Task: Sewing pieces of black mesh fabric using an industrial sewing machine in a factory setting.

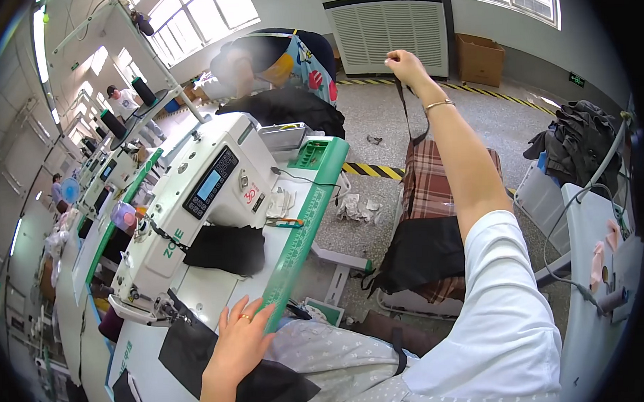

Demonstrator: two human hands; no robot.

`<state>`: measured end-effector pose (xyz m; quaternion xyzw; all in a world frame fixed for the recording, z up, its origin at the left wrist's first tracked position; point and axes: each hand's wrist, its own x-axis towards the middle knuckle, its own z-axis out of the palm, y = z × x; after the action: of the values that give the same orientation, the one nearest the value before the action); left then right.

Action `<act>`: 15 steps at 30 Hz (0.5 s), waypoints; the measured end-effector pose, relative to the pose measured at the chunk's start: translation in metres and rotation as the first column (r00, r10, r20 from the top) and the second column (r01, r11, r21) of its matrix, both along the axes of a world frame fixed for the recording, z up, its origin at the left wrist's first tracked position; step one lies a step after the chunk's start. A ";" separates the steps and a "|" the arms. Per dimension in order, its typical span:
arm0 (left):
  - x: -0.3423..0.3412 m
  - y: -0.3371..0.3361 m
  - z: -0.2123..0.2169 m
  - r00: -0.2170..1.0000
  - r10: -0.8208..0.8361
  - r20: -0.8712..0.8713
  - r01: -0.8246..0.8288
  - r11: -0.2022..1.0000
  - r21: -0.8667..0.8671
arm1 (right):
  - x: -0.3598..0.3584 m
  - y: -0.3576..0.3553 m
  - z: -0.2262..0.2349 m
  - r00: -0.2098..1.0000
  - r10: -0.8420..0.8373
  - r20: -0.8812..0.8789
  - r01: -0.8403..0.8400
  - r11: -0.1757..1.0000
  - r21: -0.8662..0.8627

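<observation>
My right hand [405, 64] is raised high and far out to the right, pinching the end of a narrow black fabric strip [406, 115] that hangs down toward a black and plaid pile [437, 196]. My left hand [240, 341] rests flat with fingers spread on black fabric [192, 350] at the front edge of the sewing table [218, 284], beside its green ruler edge [302, 230]. A white sewing machine [192, 199] stands just behind the left hand, with another black piece [223, 250] under its arm.
A person in a patterned top [287, 62] bends over at the station ahead. More sewing machines line the left side. A cardboard box [480, 59] sits by the far wall, a heap of dark garments [578, 139] at right, and a white table [599, 289] with cables.
</observation>
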<state>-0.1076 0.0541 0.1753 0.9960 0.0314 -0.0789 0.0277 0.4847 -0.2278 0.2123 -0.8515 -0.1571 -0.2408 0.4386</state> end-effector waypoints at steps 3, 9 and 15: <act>-0.034 0.016 -0.010 0.998 0.049 0.049 -0.046 0.997 -0.066 | -0.017 0.057 0.023 0.993 -0.080 -0.084 0.068 0.988 -0.141; -0.087 0.011 -0.040 0.938 0.176 0.298 -0.161 0.984 -0.073 | -0.052 0.121 0.055 0.984 -0.172 0.042 0.176 0.965 -0.192; -0.127 0.010 -0.064 0.868 0.323 0.378 -0.272 0.945 -0.183 | -0.054 0.151 0.077 0.989 -0.147 -0.032 0.135 0.963 -0.234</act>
<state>-0.2342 0.0639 0.1114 0.9702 0.1732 0.1313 0.1069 0.4310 -0.0766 0.2889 -0.9114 -0.1121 -0.2304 0.3221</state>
